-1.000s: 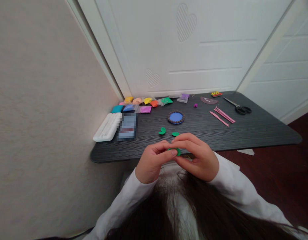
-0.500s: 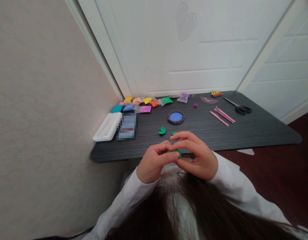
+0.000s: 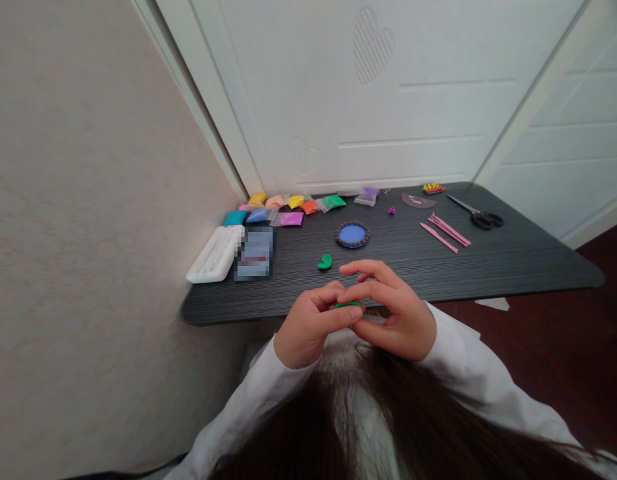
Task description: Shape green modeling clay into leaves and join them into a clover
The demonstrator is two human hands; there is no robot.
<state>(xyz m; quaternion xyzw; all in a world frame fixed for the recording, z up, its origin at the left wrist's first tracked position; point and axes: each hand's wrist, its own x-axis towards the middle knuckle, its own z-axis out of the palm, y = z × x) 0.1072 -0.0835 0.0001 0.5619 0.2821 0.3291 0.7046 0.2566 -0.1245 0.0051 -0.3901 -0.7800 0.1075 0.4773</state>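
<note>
My left hand (image 3: 308, 325) pinches a small piece of green modelling clay (image 3: 349, 305), with its thumb along the near side. My right hand (image 3: 393, 308) meets it there, curved round the clay's right end with thumb and fingertips at it; one finger is raised above the others. Both hands are at the table's near edge. Just beyond them on the table lies a curled green clay piece (image 3: 325, 262). Farther back sits a blue clay disc (image 3: 352, 234) with a beaded dark brown rim. Fingers hide part of the held clay.
Bags of coloured clay (image 3: 333, 201) line the back of the dark table (image 3: 298, 293). At left are a white case (image 3: 217, 255) and a blurred flat object (image 3: 255, 253). Pink modelling tools (image 3: 451, 231), scissors (image 3: 481, 217) and a purple clay bit (image 3: 391, 211) lie to the right.
The held green clay has tilted and now shows as a thinner strip. My right fingers have shifted slightly, and a green bit seen behind them earlier is now hidden.
</note>
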